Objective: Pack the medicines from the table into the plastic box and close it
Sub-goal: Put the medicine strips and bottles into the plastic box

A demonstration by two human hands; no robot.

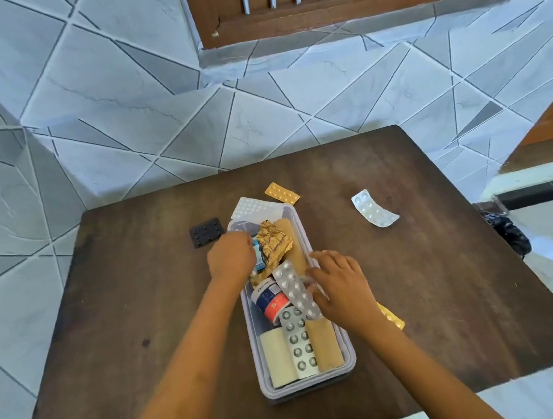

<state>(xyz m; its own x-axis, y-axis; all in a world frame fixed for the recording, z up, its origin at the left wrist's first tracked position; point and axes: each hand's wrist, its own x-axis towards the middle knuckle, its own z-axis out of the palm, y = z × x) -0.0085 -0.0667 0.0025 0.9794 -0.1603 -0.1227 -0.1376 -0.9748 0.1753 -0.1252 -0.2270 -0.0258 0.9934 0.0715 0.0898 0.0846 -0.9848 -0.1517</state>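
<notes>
Taking the plastic box [348, 356] as my marker: off its far-left corner the black blister card [205, 232] lies flat on the table [140, 293], easy to forget there. My left hand [230, 257] sits at the left wall, fingers curled down onto a small blue carton [258, 251]; whether I truly grip it or only press it, I cannot tell. Beside it, inside, the crumpled gold foil [273, 242] stands high, and I judge it could keep the lid from seating. Nearer me lie the red-and-blue tub [269, 298] and a silver strip [292, 288], which my right hand [340, 286] pinches by its edge, fingers otherwise loosely spread. If I push it down carelessly it may spring up or slide over the wall. Behind the far wall lean a white strip [251, 208] and an orange one [282, 193]. Right of the box, a yellow strip [392, 318] hides under my wrist, and another silver strip [375, 208] lies well apart. Both could be missed.
</notes>
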